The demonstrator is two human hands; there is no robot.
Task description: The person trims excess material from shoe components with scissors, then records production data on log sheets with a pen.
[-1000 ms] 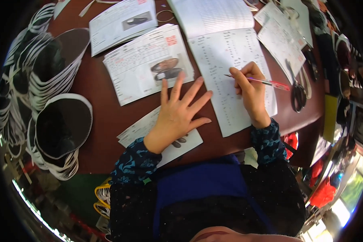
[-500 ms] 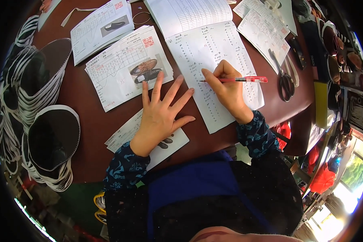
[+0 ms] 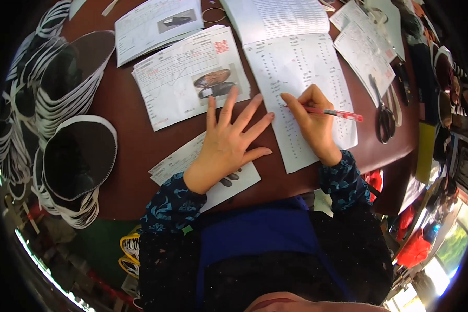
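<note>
My right hand grips a red pen, its tip on a white sheet of handwritten columns lying on the dark red table. My left hand lies flat with fingers spread, palm on a small paper slip and fingertips reaching a printed form with a shoe photo. Both forearms wear blue patterned sleeves.
Stacks of black, white-edged shoe sole pieces fill the table's left side. Another form with a shoe picture lies at the back. Scissors and more papers lie to the right. Red items sit past the right edge.
My head view has shifted, so everything sits slightly differently in frame. My right hand with the pen has moved a little across the sheet. My left hand stays flat and spread.
</note>
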